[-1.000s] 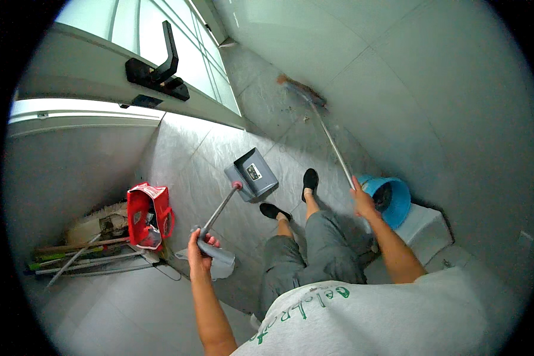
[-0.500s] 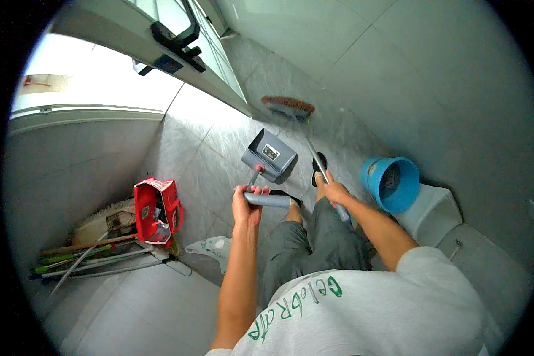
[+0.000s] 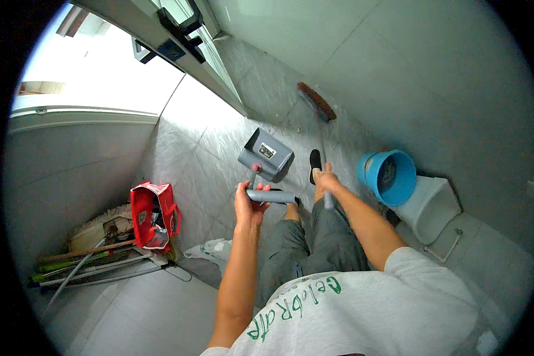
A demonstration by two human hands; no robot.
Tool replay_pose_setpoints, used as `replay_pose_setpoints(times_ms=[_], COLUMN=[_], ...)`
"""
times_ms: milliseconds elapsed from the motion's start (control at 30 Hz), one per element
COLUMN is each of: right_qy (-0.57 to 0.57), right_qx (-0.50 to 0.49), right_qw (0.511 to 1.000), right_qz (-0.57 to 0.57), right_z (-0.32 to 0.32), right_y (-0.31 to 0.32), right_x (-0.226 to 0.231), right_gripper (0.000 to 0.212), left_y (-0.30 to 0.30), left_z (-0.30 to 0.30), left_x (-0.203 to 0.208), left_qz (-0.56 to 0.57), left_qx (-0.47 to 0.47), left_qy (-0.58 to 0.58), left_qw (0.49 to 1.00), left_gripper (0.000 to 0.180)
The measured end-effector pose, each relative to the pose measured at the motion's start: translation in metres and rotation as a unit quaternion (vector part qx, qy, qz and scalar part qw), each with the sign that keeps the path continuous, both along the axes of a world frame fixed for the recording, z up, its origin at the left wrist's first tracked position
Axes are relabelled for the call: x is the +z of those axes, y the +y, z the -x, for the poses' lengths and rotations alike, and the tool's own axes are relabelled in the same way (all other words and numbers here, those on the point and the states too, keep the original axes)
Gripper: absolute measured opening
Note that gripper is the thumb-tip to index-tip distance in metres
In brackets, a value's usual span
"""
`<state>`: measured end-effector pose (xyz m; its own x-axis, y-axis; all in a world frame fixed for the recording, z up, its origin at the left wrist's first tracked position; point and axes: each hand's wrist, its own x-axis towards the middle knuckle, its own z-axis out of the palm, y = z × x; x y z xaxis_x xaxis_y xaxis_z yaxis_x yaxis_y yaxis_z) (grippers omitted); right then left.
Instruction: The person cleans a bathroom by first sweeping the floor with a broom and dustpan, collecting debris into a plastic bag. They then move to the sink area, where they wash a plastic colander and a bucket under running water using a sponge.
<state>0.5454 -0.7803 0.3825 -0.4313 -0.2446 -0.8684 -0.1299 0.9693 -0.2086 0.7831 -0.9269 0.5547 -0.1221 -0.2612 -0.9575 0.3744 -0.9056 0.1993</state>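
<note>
My left hand (image 3: 248, 203) is closed around the grey handle of a long-handled dustpan. The grey dustpan (image 3: 280, 155) rests at floor level ahead of my feet, its mouth facing the upper left. My right hand (image 3: 327, 180) grips the pole of a broom. The broom's head (image 3: 317, 102), with reddish-brown bristles, is on the tiles near the far wall, slanted and apart from the dustpan. Small bits of debris lie on the floor between the broom and the dustpan.
A blue bucket (image 3: 396, 178) stands by a white toilet-like fixture (image 3: 432, 207) on the right. At left, a red bag (image 3: 141, 219) sits beside several poles and mops (image 3: 89, 261). A crumpled plastic bag (image 3: 210, 249) lies near my left arm. An open door (image 3: 213, 83) stands ahead.
The broom head has swung right and turned to a steeper slant near the wall. My right hand has shifted slightly left with the pole. The dustpan has barely moved.
</note>
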Motion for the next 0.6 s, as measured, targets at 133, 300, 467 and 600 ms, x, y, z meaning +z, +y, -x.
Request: replay_pose_setpoints(times_ms=[133,300,467,600], right_qy=[-0.075,-0.244,-0.159,-0.025], right_qx=[0.087,-0.077,-0.022,0.096], right_qw=[0.993,0.964,0.986,0.989], right_qz=[-0.003,0.068,0.044,0.11], right_z=[-0.057,-0.019,0.018,0.054], right_y=[0.044,0.091,0.086,0.024], right_x=[0.015,0.129,0.174,0.119], right_gripper=[0.069,0.053,0.053,0.054], left_y=[0.001,-0.001,0.01,0.033], left_z=[-0.001,-0.002,-0.014,-0.036], left_x=[-0.001,-0.006,-0.005,0.005], left_qz=[0.02,0.028,0.035,0.009], left_qx=[-0.003,0.015,0.012,0.076], left_qy=[0.002,0.017,-0.03,-0.047], left_qw=[1.0,0.999,0.999,0.996], left_gripper=[0.034,0.036,0.036,0.031])
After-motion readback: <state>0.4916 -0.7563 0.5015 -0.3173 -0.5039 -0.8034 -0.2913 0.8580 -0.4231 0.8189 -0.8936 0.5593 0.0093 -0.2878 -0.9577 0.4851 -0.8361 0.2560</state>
